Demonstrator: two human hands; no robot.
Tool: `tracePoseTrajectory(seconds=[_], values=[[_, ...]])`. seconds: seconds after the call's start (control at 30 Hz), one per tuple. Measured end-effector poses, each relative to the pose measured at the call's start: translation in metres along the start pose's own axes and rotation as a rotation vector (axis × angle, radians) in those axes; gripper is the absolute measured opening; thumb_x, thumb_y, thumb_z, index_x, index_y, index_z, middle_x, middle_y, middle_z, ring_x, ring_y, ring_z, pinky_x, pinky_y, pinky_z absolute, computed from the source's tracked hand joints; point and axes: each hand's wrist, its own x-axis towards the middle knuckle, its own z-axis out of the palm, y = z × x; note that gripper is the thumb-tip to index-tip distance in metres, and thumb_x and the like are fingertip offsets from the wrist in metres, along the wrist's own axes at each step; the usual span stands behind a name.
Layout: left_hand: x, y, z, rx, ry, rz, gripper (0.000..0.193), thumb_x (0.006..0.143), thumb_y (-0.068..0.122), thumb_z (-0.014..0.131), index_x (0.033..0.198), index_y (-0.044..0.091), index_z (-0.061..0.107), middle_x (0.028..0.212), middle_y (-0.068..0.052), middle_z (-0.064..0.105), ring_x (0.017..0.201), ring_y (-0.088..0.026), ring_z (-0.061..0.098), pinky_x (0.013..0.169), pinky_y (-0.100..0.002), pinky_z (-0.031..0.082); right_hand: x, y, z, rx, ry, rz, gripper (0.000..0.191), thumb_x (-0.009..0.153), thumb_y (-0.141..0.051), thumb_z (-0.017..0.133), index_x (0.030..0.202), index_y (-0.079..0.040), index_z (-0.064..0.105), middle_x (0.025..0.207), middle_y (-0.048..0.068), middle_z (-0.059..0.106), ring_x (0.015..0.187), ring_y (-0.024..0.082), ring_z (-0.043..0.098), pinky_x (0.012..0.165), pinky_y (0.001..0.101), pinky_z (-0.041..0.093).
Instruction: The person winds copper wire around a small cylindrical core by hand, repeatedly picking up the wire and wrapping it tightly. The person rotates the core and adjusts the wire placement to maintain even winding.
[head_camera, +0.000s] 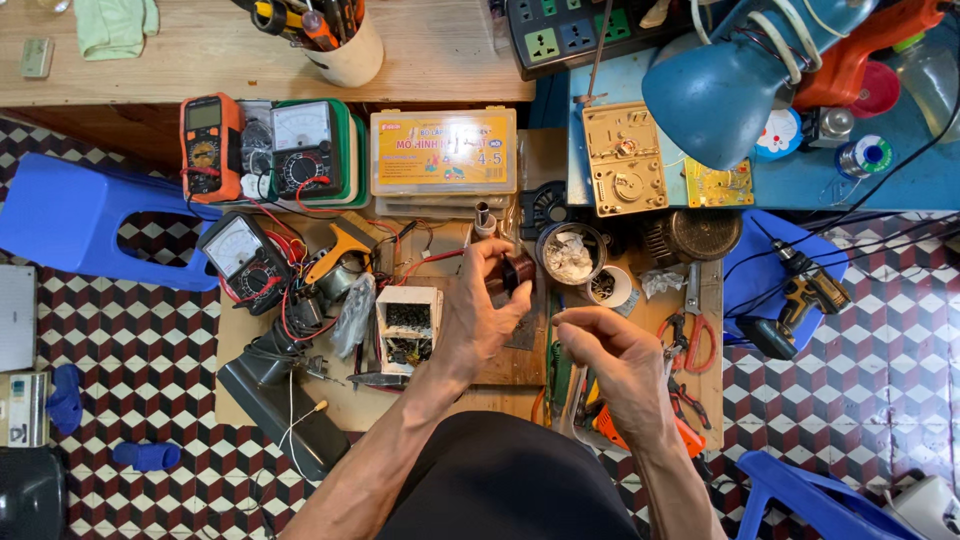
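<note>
Small dark round part, reddish-brown, pinched in left hand, right hand fingertips pinched, contents unclear

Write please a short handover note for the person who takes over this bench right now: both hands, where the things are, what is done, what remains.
Left hand: holds a small dark round part at its fingertips, above the wooden board.
Right hand: fingers pinched together beside it; whether it holds anything is too small to tell.
Nearby: round tin just behind the part, red-handled pliers to the right, small open box to the left.
Done or left: cannot tell.
</note>
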Motion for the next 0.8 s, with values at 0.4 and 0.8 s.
tracePoseTrajectory(seconds=[0.4, 0.8], values=[[-0.03, 0.058, -0.028, -0.223, -0.317, -0.18, 0.052, 0.084, 0.02, 0.076, 0.129, 0.006, 0.053, 0.111, -0.008, 0.069, 0.095, -0.014, 0.071, 0.085, -0.03, 0.063, -0.02, -0.133, -0.008, -0.911, -0.044, -0.829, 0.014, 0.087, -0.007, 0.076, 0.1, -0.002, 0.073, 0.082, 0.006, 0.066, 0.069, 0.015, 0.063, 0.058, 0.0305, 0.049], [-0.047, 0.048, -0.008, -0.369, -0.38, -0.298, 0.057, 0.084, 0.021, 0.076, 0.134, 0.007, 0.054, 0.112, -0.01, 0.066, 0.098, -0.017, 0.072, 0.083, -0.031, 0.065, 0.0, -0.093, -0.002, -0.735, 0.227, -0.704, 0.009, 0.096, -0.007, 0.074, 0.102, -0.002, 0.074, 0.085, 0.005, 0.067, 0.067, 0.015, 0.06, 0.059, 0.0299, 0.047]])
